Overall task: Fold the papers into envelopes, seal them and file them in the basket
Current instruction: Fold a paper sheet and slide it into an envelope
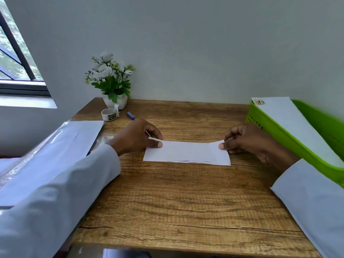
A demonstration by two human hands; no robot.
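Wooden desk (186, 202) under us, we pinch the folded paper (187, 153) at its far corners, left hand (137, 138) and right hand (245, 140), and should keep both pinches level, edges aligned, before creasing toward us, basket (290, 142) right of the grip.

Looks like a small home-office corner: wood-grain table (167, 192) against a plain wall, window (16, 58) off the left edge, potted white flowers (111, 79) and tape roll (110, 114) at far-left corner, green filing basket (290, 140) at right edge.
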